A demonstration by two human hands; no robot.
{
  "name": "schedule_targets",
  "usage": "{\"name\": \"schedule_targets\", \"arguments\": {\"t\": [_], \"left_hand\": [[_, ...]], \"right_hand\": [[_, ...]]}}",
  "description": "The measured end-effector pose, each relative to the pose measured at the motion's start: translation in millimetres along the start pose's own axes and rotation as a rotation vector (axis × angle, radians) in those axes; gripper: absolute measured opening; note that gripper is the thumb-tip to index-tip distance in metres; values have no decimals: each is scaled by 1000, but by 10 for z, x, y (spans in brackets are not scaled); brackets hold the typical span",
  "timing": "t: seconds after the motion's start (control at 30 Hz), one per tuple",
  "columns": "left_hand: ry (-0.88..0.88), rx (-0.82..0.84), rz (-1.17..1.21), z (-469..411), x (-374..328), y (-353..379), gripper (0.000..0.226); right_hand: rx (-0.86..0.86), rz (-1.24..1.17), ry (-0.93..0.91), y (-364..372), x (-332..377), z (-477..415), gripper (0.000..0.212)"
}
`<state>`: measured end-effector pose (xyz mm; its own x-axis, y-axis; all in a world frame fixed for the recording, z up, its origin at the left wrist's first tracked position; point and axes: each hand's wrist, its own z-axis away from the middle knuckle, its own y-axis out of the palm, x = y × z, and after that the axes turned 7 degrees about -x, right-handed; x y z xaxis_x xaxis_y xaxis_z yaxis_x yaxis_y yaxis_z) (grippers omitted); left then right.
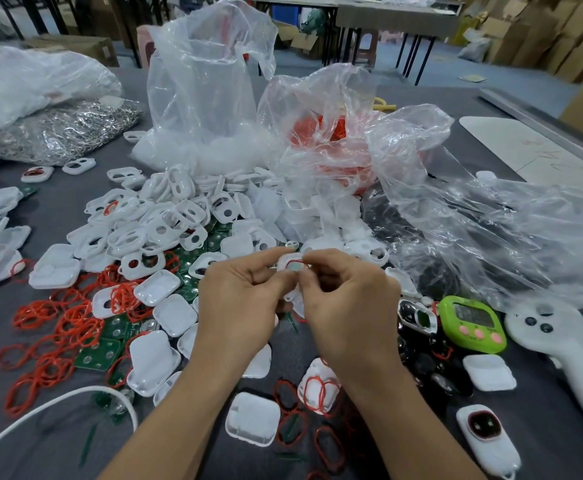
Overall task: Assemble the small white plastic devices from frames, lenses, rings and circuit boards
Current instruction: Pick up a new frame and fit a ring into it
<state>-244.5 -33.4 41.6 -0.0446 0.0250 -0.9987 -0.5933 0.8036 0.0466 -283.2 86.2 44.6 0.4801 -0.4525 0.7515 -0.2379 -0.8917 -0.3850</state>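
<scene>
Both hands meet above the middle of the table around one small white frame (pixel 292 263) with a red ring on its rim. My left hand (pixel 241 303) pinches the frame from the left. My right hand (pixel 349 306) pinches the red ring at the frame's right edge. Behind the hands lies a heap of white frames (pixel 165 220). Loose red rings (pixel 61 327) are scattered at the left, among green circuit boards (pixel 99 355) and white covers (pixel 153 362). Dark lenses (pixel 425 358) are piled at the right.
Clear plastic bags (pixel 210 81) stand behind the heap, one holding red rings (pixel 321 133). A bag of metal parts (pixel 65 129) lies at the back left. A green timer (pixel 472 323), a white controller (pixel 567 344) and an assembled device (pixel 487 441) sit at the right. A white cable (pixel 47 407) curves at the lower left.
</scene>
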Motion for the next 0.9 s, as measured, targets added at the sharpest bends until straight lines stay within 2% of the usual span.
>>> {"name": "schedule_targets", "arguments": {"t": [0.07,0.23,0.33,0.53,0.63,0.77,0.9], "left_hand": [[-22,-4,48,-19,-19,-26,32],[-44,34,92,5,-68,-30,37],[-35,66,59,2,-74,-41,26],[-42,144,-20,-12,-83,-89,30],[-17,142,-52,-17,-78,-100,27],[10,124,-51,-27,-74,-101,23],[26,123,-61,-15,-50,-97,27]], "right_hand": [[67,-110,67,-48,-32,-50,13],[133,-192,48,-134,-29,-109,27],[153,-164,33,-148,-53,-126,29],[224,-138,24,-177,-121,-176,30],[280,-112,-37,-201,-115,-188,47],[262,-33,-131,-178,-114,-177,35],[257,-38,-105,-182,-89,-169,33]]}}
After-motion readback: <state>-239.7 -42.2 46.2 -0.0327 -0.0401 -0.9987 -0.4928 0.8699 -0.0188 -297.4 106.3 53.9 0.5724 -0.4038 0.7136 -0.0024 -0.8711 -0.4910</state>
